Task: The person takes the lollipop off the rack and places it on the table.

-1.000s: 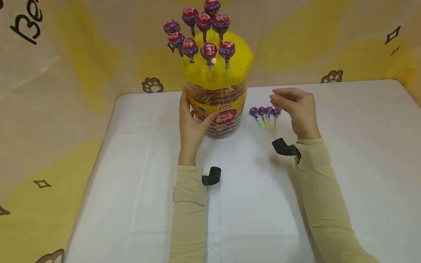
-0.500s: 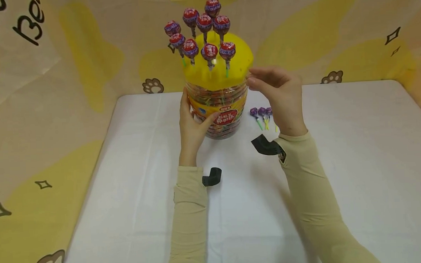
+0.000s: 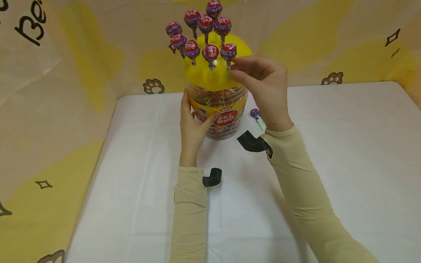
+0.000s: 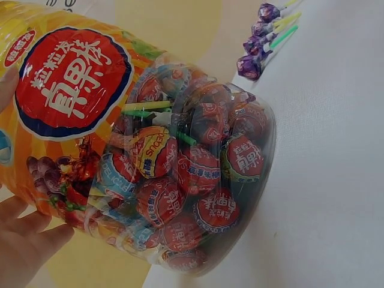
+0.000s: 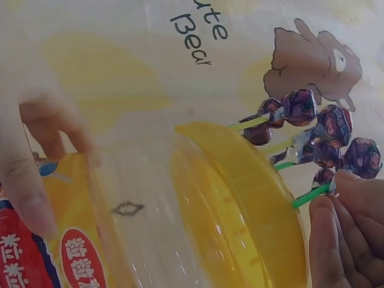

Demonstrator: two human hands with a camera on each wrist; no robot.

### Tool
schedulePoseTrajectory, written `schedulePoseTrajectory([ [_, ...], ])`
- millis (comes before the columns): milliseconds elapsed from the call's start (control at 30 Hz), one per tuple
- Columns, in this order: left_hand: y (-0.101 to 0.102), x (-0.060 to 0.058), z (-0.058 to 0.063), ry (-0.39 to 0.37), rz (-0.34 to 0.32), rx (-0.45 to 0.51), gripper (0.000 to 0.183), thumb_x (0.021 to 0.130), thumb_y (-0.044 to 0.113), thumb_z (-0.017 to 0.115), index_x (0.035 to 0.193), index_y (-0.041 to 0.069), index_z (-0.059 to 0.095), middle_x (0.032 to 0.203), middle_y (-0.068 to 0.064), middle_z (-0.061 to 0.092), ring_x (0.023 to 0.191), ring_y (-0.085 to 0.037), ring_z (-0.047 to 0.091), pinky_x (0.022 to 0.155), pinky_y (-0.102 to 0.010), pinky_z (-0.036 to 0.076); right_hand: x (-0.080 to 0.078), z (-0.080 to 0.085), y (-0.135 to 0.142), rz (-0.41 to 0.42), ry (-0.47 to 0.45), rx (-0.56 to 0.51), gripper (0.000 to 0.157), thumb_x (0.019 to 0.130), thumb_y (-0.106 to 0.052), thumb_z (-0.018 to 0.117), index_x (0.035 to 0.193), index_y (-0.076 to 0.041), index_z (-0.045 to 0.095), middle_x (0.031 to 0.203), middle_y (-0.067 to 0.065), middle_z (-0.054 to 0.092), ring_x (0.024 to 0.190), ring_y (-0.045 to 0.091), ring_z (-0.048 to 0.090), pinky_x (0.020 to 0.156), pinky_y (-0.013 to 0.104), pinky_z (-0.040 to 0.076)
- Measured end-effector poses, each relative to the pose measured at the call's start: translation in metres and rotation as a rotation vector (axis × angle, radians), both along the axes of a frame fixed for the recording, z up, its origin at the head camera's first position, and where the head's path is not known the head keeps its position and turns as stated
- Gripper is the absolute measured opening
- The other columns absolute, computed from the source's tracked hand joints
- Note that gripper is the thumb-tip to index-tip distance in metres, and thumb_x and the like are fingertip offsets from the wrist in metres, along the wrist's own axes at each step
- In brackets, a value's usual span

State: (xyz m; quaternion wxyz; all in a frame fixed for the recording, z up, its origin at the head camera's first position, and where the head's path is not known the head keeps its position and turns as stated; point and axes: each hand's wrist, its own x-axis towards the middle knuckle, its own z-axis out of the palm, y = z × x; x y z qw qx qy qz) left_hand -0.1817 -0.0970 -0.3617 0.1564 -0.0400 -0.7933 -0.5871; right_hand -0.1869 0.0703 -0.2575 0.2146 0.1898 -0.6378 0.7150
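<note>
My left hand (image 3: 192, 126) grips a clear candy jar (image 3: 218, 92) by its left side, thumb across the label (image 4: 72, 84). In the left wrist view the jar is full of wrapped lollipops (image 4: 207, 168). Several red-and-purple lollipops (image 3: 211, 52) stand upright in its domed yellow lid (image 3: 204, 77). My right hand (image 3: 265, 86) is at the front right lollipop (image 3: 228, 51), its thumb and finger parted on either side of the green stick (image 5: 311, 195). Whether they touch the stick is hard to tell.
Several purple lollipops (image 4: 249, 66) lie in a row on the white table (image 3: 145, 181), to the right of the jar; the right hand partly hides them in the head view. A printed cloth (image 3: 315, 36) hangs behind the table.
My right hand has moved left and up from above the loose lollipops to the front right lollipop on the lid. The left hand has kept its hold on the jar.
</note>
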Motion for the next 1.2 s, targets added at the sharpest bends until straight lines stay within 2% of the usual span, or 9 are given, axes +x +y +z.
schedulePoseTrajectory([
  [267, 0.0, 0.0, 0.0, -0.006, 0.011, -0.022, 0.097, 0.082, 0.029, 0.075, 0.152, 0.013, 0.011, 0.153, -0.008, 0.021, 0.139, -0.02, 0.025, 0.11, -0.042, 0.029, -0.002, 0.005, -0.007, -0.03, -0.079, -0.016, 0.016, 0.077, 0.003, 0.075, 0.092, 0.005, 0.071, 0.09, 0.01, 0.07, 0.083, 0.02, 0.066, 0.081, 0.029, 0.054],
  [667, 0.0, 0.0, 0.0, -0.017, 0.013, -0.016, 0.096, 0.082, 0.03, 0.074, 0.152, 0.014, 0.011, 0.153, -0.006, 0.022, 0.139, -0.019, 0.024, 0.11, -0.041, 0.029, -0.004, 0.007, -0.008, -0.063, -0.08, 0.036, 0.013, 0.078, 0.001, 0.074, 0.09, 0.006, 0.071, 0.089, 0.009, 0.069, 0.084, 0.021, 0.064, 0.082, 0.029, 0.054],
  [1200, 0.001, 0.0, 0.001, -0.034, 0.024, -0.041, 0.096, 0.082, 0.03, 0.074, 0.152, 0.013, 0.011, 0.153, -0.008, 0.022, 0.138, -0.021, 0.026, 0.11, -0.04, 0.031, -0.006, 0.012, -0.006, -0.064, -0.106, 0.008, 0.013, 0.082, 0.0, 0.071, 0.093, 0.005, 0.071, 0.091, 0.01, 0.069, 0.087, 0.024, 0.062, 0.084, 0.029, 0.053],
])
